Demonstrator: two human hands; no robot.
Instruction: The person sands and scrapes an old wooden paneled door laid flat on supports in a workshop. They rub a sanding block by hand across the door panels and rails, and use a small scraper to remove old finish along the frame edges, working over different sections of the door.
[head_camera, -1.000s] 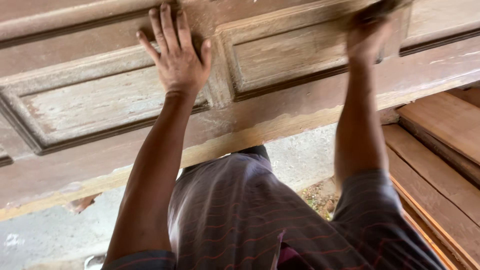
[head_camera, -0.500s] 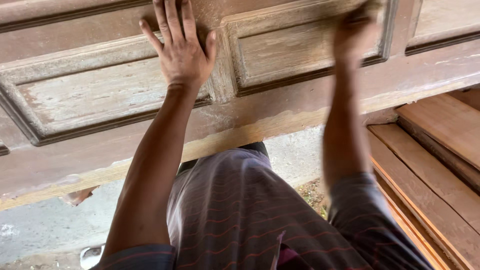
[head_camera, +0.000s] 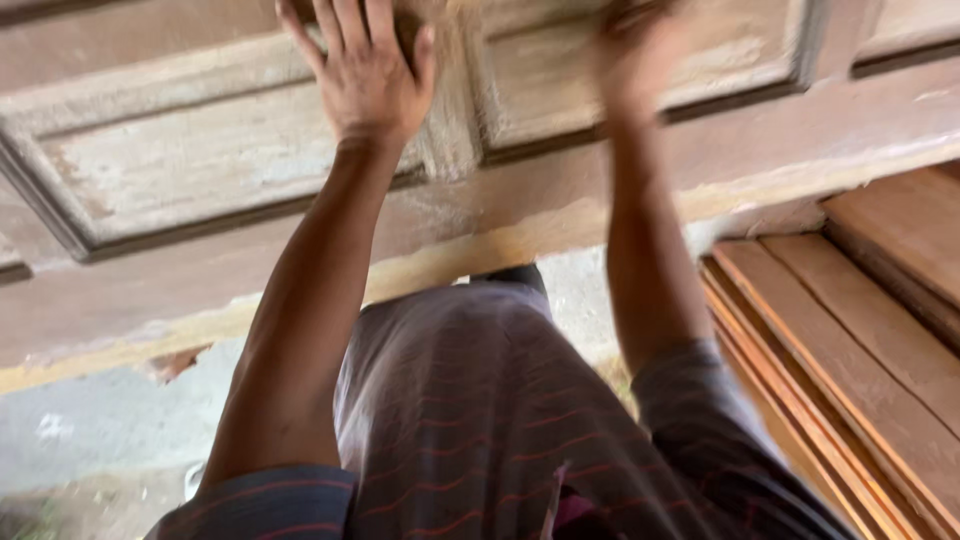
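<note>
The panelled wooden door (head_camera: 200, 170), worn and pale with dust, spans the whole upper half of the frame. Stacked wooden planks (head_camera: 850, 330) lie at lower right, apart from the door. My striped shirt (head_camera: 480, 420) fills the bottom centre. My left hand (head_camera: 365, 70) lies flat on the door at upper centre-left, fingers spread wide, gripping nothing. My right hand (head_camera: 635, 60), upper centre-right, is against a door panel but blurred; I cannot tell its grip.
</note>
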